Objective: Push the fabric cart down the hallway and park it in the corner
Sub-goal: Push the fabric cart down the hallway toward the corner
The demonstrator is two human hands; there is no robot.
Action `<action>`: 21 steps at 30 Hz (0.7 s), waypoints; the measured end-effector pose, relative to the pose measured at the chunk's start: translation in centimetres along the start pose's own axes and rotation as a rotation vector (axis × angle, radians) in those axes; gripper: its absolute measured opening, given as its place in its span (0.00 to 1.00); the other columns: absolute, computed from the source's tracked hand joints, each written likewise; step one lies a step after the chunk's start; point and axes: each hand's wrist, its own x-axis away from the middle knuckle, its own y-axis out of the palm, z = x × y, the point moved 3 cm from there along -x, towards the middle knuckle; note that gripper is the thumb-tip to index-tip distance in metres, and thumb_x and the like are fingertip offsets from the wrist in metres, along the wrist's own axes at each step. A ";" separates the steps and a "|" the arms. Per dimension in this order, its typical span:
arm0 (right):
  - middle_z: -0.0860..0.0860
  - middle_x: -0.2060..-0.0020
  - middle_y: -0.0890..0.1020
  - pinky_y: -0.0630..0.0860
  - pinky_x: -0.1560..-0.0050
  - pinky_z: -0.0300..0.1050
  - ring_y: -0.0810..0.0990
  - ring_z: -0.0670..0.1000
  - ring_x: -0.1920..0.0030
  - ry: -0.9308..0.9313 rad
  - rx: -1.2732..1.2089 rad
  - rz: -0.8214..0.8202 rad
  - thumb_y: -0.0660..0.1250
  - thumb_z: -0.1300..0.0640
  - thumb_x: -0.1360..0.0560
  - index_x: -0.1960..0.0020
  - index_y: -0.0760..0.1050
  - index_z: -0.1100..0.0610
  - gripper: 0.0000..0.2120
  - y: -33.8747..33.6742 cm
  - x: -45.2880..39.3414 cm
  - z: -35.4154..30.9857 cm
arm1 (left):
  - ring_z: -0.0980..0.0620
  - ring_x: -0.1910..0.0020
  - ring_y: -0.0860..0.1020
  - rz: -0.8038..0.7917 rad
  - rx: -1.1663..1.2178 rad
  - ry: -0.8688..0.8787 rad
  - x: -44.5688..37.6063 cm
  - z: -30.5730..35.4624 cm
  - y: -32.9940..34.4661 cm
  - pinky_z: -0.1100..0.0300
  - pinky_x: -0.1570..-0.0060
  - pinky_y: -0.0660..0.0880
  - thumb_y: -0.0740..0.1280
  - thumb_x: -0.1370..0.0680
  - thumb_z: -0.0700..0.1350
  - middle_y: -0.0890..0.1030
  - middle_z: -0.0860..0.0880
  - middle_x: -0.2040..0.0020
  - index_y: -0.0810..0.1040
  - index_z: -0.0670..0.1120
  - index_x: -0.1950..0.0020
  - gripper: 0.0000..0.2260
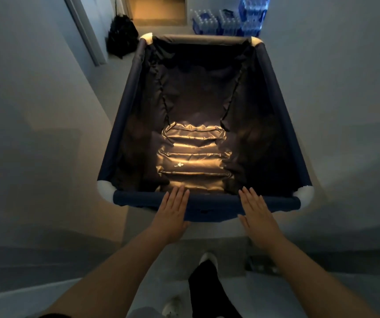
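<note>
A dark blue fabric cart (125, 115) with white corner joints fills the middle of the head view, its inside bare except for the shiny wrinkled lining on its bottom. My left hand (173, 210) lies flat over the near rim, fingers straight and together. My right hand (259, 212) lies flat on the same rim to the right, fingers extended. Neither hand is curled around the rim.
Pale walls close in on both sides of the narrow hallway. A black bag-like object (121, 36) sits against the left wall beyond the cart. Stacked packs of water bottles (228, 21) stand at the far right. A warmly lit doorway (157, 9) lies straight ahead.
</note>
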 end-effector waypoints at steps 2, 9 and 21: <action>0.52 0.23 0.45 0.36 0.28 0.44 0.37 0.50 0.26 -0.027 0.004 0.028 0.50 0.49 0.20 0.25 0.39 0.55 0.29 -0.8 -2.8 0.9 | 0.44 0.28 0.31 0.021 0.007 -0.026 -2.6 -0.9 -0.8 0.50 0.30 0.33 0.53 0.20 0.54 0.35 0.42 0.24 0.30 0.44 0.30 0.34; 0.53 0.23 0.50 0.39 0.28 0.44 0.41 0.50 0.25 -0.067 -0.010 0.066 0.53 0.50 0.20 0.25 0.45 0.56 0.29 -3.8 -12.4 3.3 | 0.44 0.26 0.35 0.031 0.004 -0.048 -11.4 -3.9 -4.3 0.51 0.30 0.33 0.54 0.20 0.54 0.37 0.42 0.24 0.31 0.43 0.29 0.35; 0.54 0.24 0.54 0.42 0.28 0.45 0.48 0.53 0.24 -0.006 -0.003 0.033 0.57 0.57 0.21 0.25 0.49 0.57 0.29 -7.6 -28.4 6.4 | 0.44 0.26 0.36 0.024 0.050 0.019 -25.5 -10.2 -8.7 0.51 0.28 0.36 0.54 0.20 0.54 0.38 0.42 0.24 0.34 0.42 0.27 0.34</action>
